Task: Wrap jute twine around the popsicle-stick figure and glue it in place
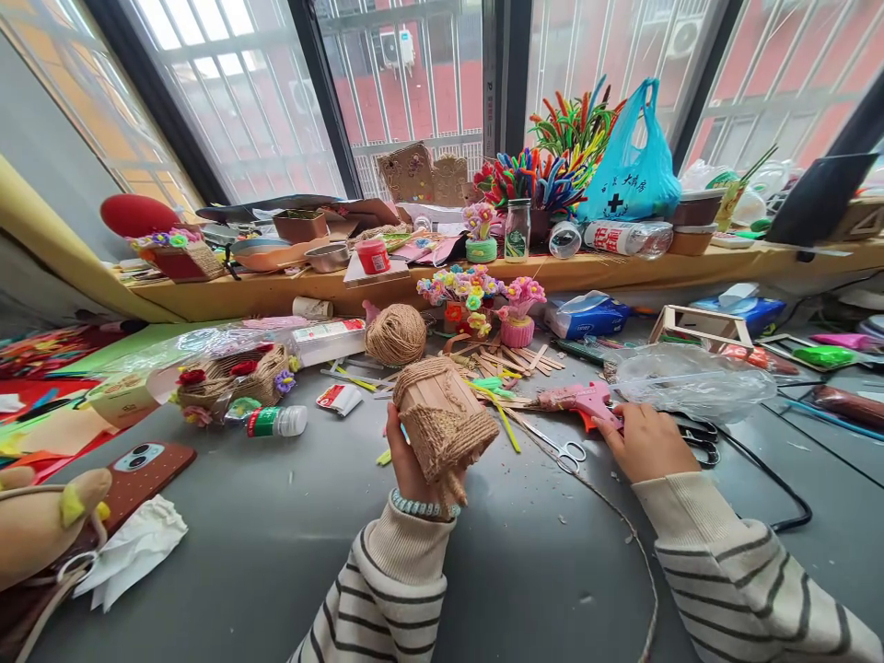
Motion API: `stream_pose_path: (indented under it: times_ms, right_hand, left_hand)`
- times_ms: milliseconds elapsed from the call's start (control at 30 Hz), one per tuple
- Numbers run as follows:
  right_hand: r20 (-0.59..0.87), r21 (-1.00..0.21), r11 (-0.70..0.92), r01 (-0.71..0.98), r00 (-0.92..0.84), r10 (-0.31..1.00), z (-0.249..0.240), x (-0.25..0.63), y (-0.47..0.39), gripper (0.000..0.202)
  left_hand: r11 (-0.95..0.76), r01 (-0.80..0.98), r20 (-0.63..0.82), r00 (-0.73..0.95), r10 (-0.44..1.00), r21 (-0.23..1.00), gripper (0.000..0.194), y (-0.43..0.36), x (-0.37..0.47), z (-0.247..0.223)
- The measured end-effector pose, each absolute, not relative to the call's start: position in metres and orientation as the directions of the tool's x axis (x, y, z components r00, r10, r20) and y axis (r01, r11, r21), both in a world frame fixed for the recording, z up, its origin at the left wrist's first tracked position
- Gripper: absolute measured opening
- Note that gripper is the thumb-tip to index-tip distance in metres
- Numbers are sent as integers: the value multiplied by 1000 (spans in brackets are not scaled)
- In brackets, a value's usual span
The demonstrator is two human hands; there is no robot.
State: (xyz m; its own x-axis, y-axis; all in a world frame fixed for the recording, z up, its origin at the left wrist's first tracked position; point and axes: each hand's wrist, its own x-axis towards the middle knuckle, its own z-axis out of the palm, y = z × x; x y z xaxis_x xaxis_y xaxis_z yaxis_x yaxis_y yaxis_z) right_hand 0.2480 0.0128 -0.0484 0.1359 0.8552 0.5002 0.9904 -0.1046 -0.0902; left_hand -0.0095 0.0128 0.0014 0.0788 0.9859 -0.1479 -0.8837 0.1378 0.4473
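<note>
A twine-wrapped craft piece [442, 419] was held above the grey worktop [269, 552], clasped by the curled left hand [409, 468], while a pink glue gun [570, 398] was touched at its rear by the right hand [653, 444], whose grip could not be told.

Rough, fibrous twine wraps the smooth, bare wood of the small pot [442, 414] at centre; the twine ball [396, 335] above looks equally coarse. Right of centre, the glue gun [573, 398] is smooth plastic. Upper right, the carrier bag [632, 175] is thin, glossy plastic. Lower left, the tissue [134, 552] is crumpled paper.
</note>
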Motion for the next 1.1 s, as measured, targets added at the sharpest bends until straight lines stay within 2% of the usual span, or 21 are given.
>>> stream_pose_path:
  times_ms: [133,333,467,600,767,900,967,1100]
  right_hand:
    - [474,-147,-121,982,177,863,-60,244,17,25]
    - [498,-328,-130,936,288,818,-56,240,20,35]
    - [503,-446,-101,890,342,794,-43,235,16,40]
    - [477,-533,-90,841,387,789,-27,226,7,53]
    - [466,-621,-27,783,396,791,-12,220,-2,75]
    - [497,-641,20,767,395,772,-10,217,-5,75]
    - [527,-639,48,767,392,754,-9,216,-6,74]
    - [577,-631,80,772,398,713,-4,210,-12,72]
  left_hand:
    - [100,-878,-159,28,987,469,65,12,-6,4]
    - [69,-862,-186,-30,982,503,66,13,-2,6]
    - [111,-860,-250,-20,968,497,67,12,2,13]
    - [229,-828,-336,52,941,512,67,9,4,19]
    - [373,-795,-299,252,920,479,79,8,3,14]
    - [405,-776,-271,307,912,484,77,6,4,14]
    - [427,-752,-254,343,904,503,72,4,6,16]
    - [404,-693,-211,350,912,597,43,1,10,13]
